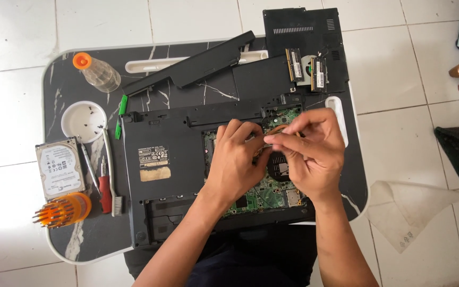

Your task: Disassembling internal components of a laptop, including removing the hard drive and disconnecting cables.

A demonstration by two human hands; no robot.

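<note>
Nearest me, my two forearms run up over the open laptop, which lies underside up on the dark marbled lap table. My left hand is curled, fingertips pressed down at the edge of the exposed green board; whether it grips anything I cannot tell. My right hand is pinched nearly closed, thumb and forefinger meeting on a small part, thin and pale, held just above the copper-coloured cooling piece beside the round fan cavity.

My worry is the pinch: the part is tiny, and if my fingers slip it could drop among the board's components, where it would be hard to find. Pressing too hard with the left fingertips might also flex the board.

To the left sit an orange bit holder, a red-handled screwdriver, a brush, a hard drive and a white dish of screws. An elbow nudge could scatter those screws.

Farther off lie a clear bottle with an orange cap, the long black battery, and a cover panel carrying memory sticks and a small fan.
</note>
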